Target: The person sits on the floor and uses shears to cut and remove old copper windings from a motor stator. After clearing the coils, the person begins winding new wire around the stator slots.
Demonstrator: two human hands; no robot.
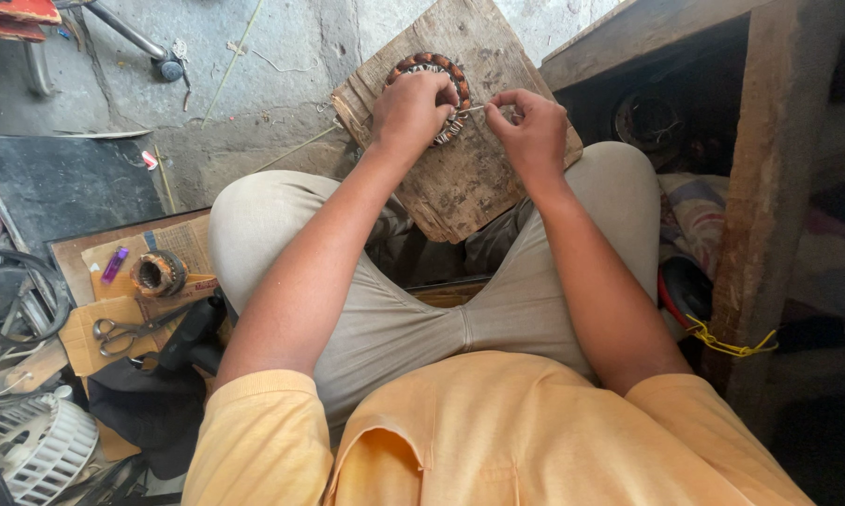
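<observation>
Head view shows the left hand (411, 111) clamped over a ring-shaped motor stator (433, 92) with copper-coloured windings, which lies under its fingers on a worn wooden board (460, 187). Just beside those fingers, the right hand (533, 129) pinches a thin wire (471, 110) running from the ring. The stator looks rigid and fairly heavy (best gripped by its rim); the windings seem delicate, the wire springy.

One head-worn camera looks steeply down from close above at the seated person's lap, arms and nearby floor.
</observation>
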